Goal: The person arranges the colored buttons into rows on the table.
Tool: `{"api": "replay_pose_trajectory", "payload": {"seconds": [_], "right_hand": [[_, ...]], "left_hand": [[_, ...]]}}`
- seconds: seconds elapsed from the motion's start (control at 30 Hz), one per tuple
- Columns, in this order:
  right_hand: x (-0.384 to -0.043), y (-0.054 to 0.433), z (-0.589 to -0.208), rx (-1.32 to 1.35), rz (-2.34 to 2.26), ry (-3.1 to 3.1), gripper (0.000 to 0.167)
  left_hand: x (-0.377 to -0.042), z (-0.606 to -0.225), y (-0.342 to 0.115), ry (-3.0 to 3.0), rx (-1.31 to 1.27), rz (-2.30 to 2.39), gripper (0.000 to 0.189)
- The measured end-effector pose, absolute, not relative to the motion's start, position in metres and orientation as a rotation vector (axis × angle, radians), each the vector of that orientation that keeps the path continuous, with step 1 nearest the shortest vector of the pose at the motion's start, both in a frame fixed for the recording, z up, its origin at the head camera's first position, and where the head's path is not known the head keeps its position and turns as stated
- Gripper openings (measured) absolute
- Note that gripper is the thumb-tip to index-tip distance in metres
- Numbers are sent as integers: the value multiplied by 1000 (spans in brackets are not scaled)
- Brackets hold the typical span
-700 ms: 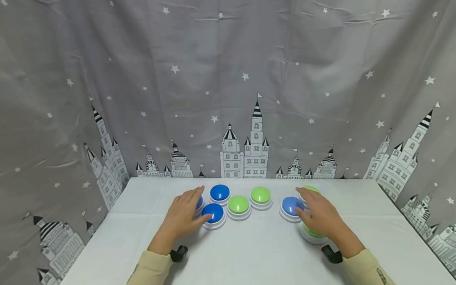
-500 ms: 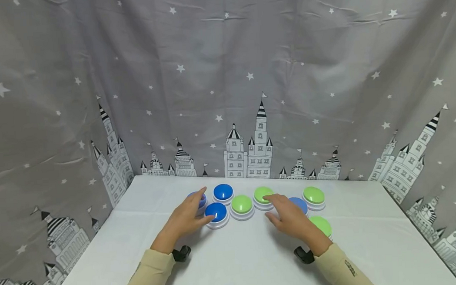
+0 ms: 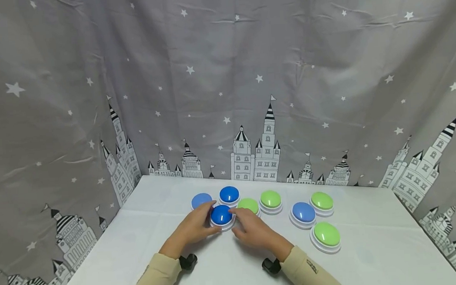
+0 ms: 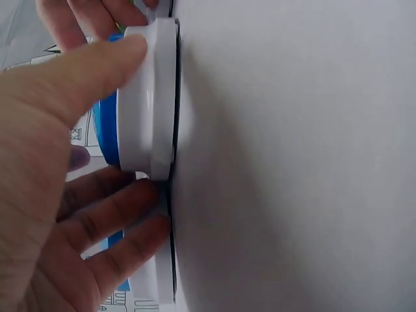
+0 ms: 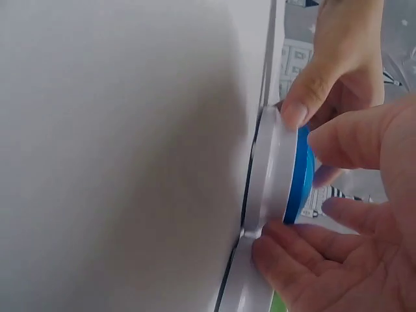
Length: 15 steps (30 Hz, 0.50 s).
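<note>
In the head view a blue push button (image 3: 221, 215) with a white round base stands on the white table between my two hands. My left hand (image 3: 192, 229) grips its base from the left. In the left wrist view the thumb (image 4: 130, 55) lies on the white rim and the other fingers (image 4: 130, 250) reach between this button and the one beside it. From the right comes my right hand (image 3: 254, 232), fingers bent loosely. Its fingertips (image 5: 268, 257) are at the base in the right wrist view, while its thumb (image 5: 325, 140) overlaps the blue dome.
Close behind stand a lighter blue button (image 3: 201, 200), another blue button (image 3: 229, 195) and a partly covered green button (image 3: 249, 205). Further right are a green button (image 3: 270, 200), a pale blue one (image 3: 303, 213), a far green one (image 3: 321, 201) and a near green one (image 3: 327, 235). A grey curtain (image 3: 209, 95) hangs behind.
My right hand has moved left from the right-hand buttons, past the middle green one, to the near blue button. The left hand has stayed by that button, its thumb now along its near side.
</note>
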State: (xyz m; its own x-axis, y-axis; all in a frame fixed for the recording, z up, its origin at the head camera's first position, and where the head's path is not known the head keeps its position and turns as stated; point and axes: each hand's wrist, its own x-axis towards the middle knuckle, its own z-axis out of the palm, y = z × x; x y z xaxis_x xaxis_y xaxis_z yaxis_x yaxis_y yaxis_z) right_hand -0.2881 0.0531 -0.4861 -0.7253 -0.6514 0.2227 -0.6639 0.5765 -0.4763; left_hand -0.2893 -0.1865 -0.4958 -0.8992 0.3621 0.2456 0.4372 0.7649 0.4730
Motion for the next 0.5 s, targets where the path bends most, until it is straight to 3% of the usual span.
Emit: {"api": "replay_pose_trajectory", "payload": {"seconds": [0.2, 0.5], "right_hand": [[-279, 40, -487, 1097, 896, -2853, 66], [-278, 36, -485, 991, 986, -2887, 66]], "left_hand": [[-288, -501, -182, -2799, -587, -783, 82], [-286, -502, -178, -2769, -507, -904, 79]]}}
